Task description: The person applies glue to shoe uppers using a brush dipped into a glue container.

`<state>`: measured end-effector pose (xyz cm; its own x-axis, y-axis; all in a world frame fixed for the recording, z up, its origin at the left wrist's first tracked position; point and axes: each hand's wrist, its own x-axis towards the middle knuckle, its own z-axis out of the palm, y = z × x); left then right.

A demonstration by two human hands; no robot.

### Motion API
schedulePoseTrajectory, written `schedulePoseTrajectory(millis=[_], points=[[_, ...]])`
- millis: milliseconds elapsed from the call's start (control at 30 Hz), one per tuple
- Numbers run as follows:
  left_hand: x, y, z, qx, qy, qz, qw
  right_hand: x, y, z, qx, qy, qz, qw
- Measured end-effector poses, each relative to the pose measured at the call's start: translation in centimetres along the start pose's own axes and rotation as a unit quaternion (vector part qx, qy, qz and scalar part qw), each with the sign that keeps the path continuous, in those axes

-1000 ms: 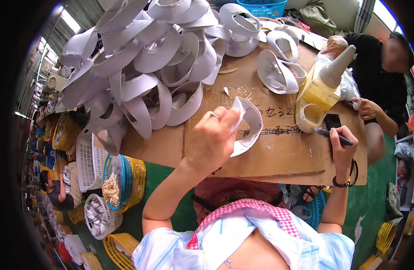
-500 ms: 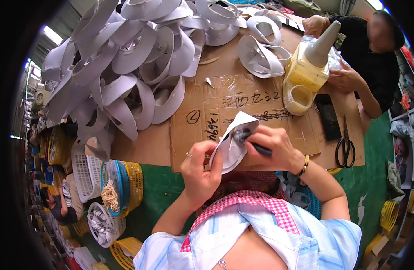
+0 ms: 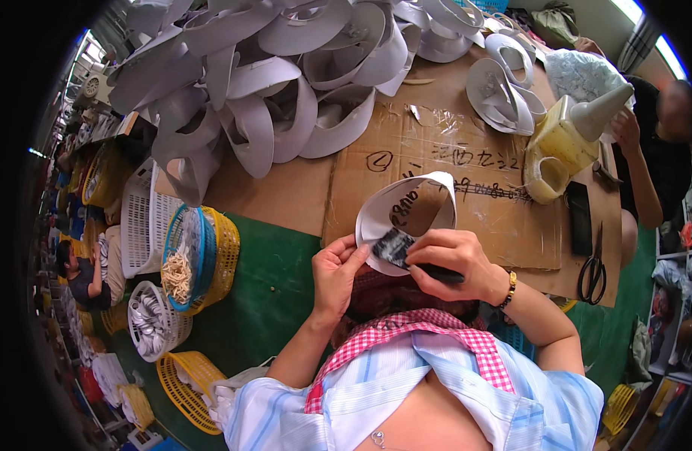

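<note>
Hands hold one white band (image 3: 406,218) above the near edge of the worktop (image 3: 286,195), over my lap. My left hand (image 3: 337,274) is closed in a pinch on the band's near left rim, thumb on top. My right hand (image 3: 455,259) is closed around a dark marker (image 3: 436,272), with its tip end against a dark patch on the band's lower edge. The band is curled into an open loop, and dark strokes show on its inner face; I judge that marking of this piece is under way and not finished.

Status of the work, as a judgement: a large heap of bands (image 3: 271,83) covers the far left part of the worktop, and a smaller group (image 3: 504,83) lies toward the far right. I cannot tell which of these are already marked, so the share done cannot be stated; the one in hand is the only piece visibly being worked.

Clearances:
- A flattened cardboard sheet (image 3: 481,195) covers the middle of the worktop; its centre is bare, and this is the open room nearest to me.
- A yellow bottle (image 3: 568,139) with a white cone cap stands at the right, and scissors (image 3: 593,267) lie near the right near corner, well apart from my right hand.
- Another person (image 3: 654,165) sits at the right edge.
- Baskets (image 3: 199,259) crowd the floor beyond the left edge, against a green cover (image 3: 263,301).
</note>
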<state>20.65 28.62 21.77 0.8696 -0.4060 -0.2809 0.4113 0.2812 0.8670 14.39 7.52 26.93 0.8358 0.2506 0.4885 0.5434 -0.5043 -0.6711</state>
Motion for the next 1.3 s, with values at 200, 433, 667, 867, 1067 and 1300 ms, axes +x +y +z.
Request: schedulePoseTrajectory(millis=[200,433,667,867,1067,1300], points=[[0.1,1.7,0.3,0.079,-0.014,0.031,0.996,1.0,0.0,-2.5,0.040,0.047,0.105,0.993],[2.4,8.1,5.4,0.287,-0.087,0.112,0.947,2.6,1.8,-5.1,-0.042,0.185,0.173,0.966],[6.9,16.2,12.7,0.614,-0.211,0.267,0.712,-3.0,-0.4,-15.6,-0.191,0.356,0.231,0.885],[11.2,15.6,17.2,0.651,-0.287,0.226,0.666,-6.8,0.8,-16.4,-0.251,0.277,0.293,0.880],[13.6,15.1,18.6,0.662,-0.311,0.155,0.664,-0.7,3.5,-10.8,0.009,0.106,0.039,0.994],[12.7,13.6,16.5,0.635,-0.319,0.230,0.665,0.3,5.0,-8.3,-0.081,0.003,0.117,0.990]])
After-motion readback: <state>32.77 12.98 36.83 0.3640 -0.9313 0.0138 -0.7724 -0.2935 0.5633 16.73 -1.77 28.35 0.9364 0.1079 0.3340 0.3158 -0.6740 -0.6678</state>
